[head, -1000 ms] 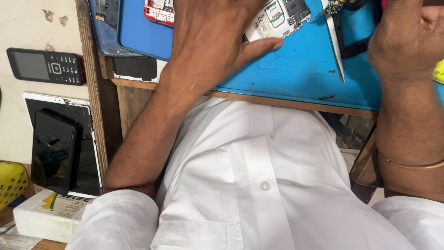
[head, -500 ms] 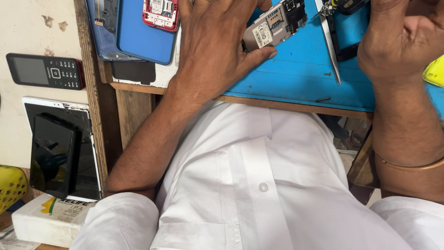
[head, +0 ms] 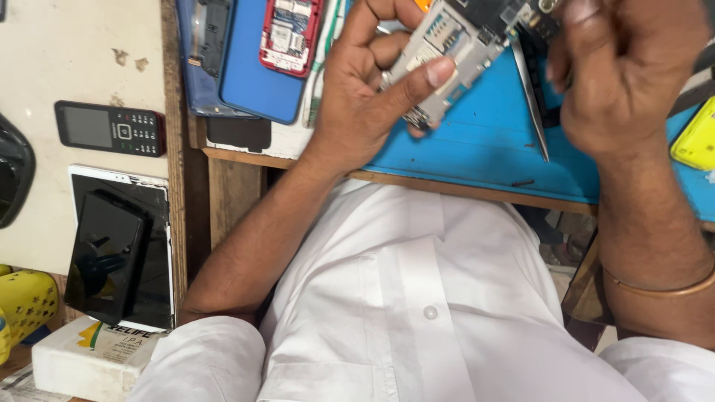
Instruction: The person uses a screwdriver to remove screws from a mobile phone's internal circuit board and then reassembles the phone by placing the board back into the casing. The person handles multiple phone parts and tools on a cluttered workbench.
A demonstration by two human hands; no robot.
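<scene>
I see my left hand [head: 357,104] at about twelve o'clock in the view, its fingers [head: 439,73] clamped on a stripped phone circuit board [head: 450,52], thumb pressed flat along the board's lower edge and the other fingers curled behind it. The board sits tilted, raised above the blue work mat [head: 484,141] that covers the table [head: 246,152], its metal card slots facing me. My right hand [head: 625,74] is at one to two o'clock, just beside the board's upper right end; its fingers are bunched together, but I cannot tell whether they pinch anything, as the tips are blurred and partly cut by the frame edge. A thin metal tweezers [head: 530,97] lies on the mat between the two hands, pointing toward six o'clock. At eleven o'clock a red opened phone [head: 289,33] rests on a blue phone back cover [head: 253,74]. At nine o'clock, well apart from the hands, a black keypad phone [head: 110,128] lies on a pale surface, and at eight o'clock a black smartphone [head: 104,257] rests on a white tablet with a cracked frame [head: 160,223]. A yellow object [head: 696,138] shows at three o'clock. A thin bangle [head: 659,286] circles my right wrist.
</scene>
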